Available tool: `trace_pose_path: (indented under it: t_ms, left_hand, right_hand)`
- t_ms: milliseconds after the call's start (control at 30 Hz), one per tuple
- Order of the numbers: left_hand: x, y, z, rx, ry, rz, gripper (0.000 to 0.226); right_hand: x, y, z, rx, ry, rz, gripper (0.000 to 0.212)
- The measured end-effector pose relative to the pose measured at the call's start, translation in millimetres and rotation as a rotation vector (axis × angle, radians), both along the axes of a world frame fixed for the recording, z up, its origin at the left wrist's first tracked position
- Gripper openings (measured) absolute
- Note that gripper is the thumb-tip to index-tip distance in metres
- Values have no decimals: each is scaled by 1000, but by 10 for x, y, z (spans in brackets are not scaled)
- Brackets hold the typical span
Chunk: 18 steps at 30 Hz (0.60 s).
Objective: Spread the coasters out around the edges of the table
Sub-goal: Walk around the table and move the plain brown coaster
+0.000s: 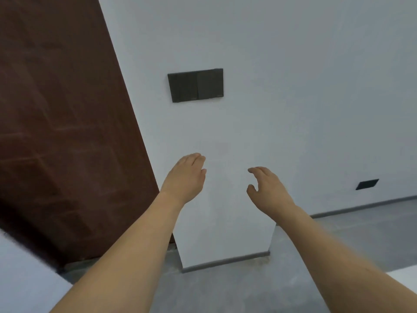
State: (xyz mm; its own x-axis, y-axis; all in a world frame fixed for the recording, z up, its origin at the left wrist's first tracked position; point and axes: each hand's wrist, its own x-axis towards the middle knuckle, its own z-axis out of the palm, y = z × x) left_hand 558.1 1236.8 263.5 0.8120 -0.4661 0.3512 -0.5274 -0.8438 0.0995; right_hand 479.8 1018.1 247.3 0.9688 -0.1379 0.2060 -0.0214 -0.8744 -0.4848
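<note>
No coasters and no full table top are in view. My left hand reaches forward at mid-frame with its fingers together and slightly curled, holding nothing. My right hand is raised beside it, fingers apart and bent, also holding nothing. Both bare forearms stretch out in front of a white wall. A white corner at the lower right edge may be part of a table; I cannot tell.
A white wall pillar stands straight ahead with a dark switch panel on it. A dark brown door fills the left. A dark socket sits low on the right wall. Grey floor lies below.
</note>
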Motion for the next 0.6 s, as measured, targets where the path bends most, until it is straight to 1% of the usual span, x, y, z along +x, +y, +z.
trace_pose_path:
  t_ms: [67,267,433,600]
  left_hand:
    - [329,-82,-88,-16,1,-69,46]
    - [1173,-484,-304,-10,42,-327,42]
    - [1534,-1226,-468,25,46,-581,40]
    - [1759,-2106,-558,23,45,-727,41]
  right_hand:
    - [237,-56,-83,-6,-6,-54,49]
    - [650,-201,-294,1,65,-259,49]
    - [716,-623,-403,18,107,-440,49]
    - [675,-1288,-524,44,141,-613,50]
